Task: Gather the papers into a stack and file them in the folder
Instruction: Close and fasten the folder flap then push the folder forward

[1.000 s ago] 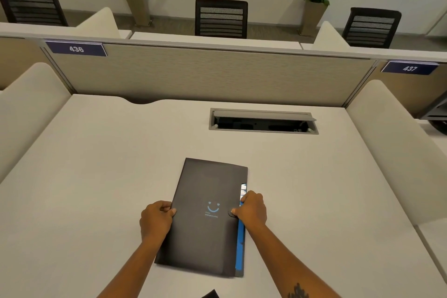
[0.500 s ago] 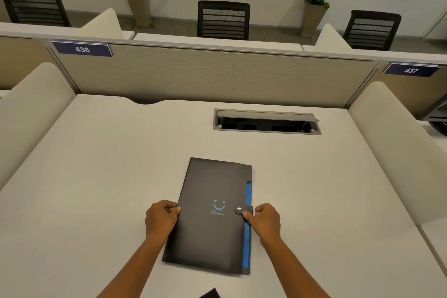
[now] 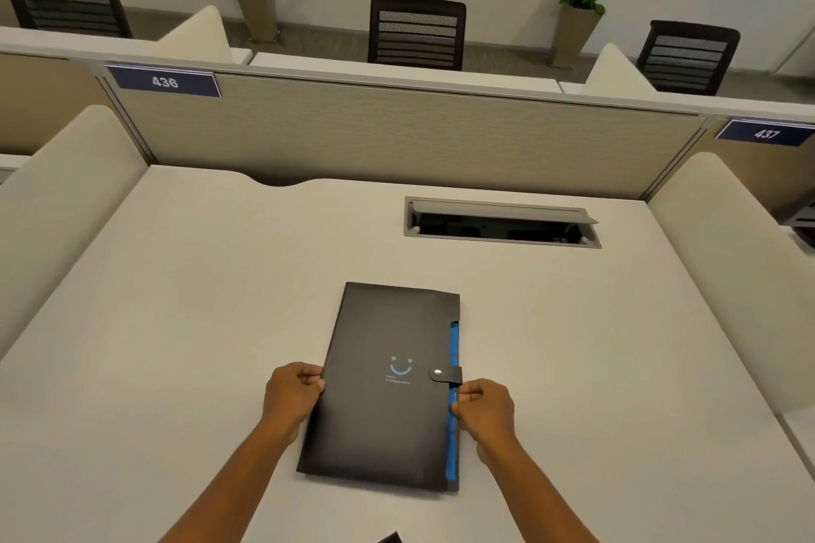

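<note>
A black folder (image 3: 388, 401) with a blue smiley print lies closed and flat on the white desk (image 3: 176, 322), its snap tab (image 3: 444, 374) fastened over the right edge. A blue inner edge shows along that right side. My left hand (image 3: 291, 395) pinches the folder's left edge. My right hand (image 3: 485, 408) is curled against the right edge just below the tab. No loose papers are visible.
An open cable hatch (image 3: 502, 223) is set into the desk behind the folder. A fabric partition (image 3: 397, 132) closes the back, with padded side dividers left (image 3: 57, 198) and right (image 3: 727, 251). A small dark object (image 3: 390, 538) pokes in at the bottom edge.
My right hand lifted off the snap tab, which now lies fastened, and slid down to the folder's right edge. The left hand kept its hold on the left edge.
</note>
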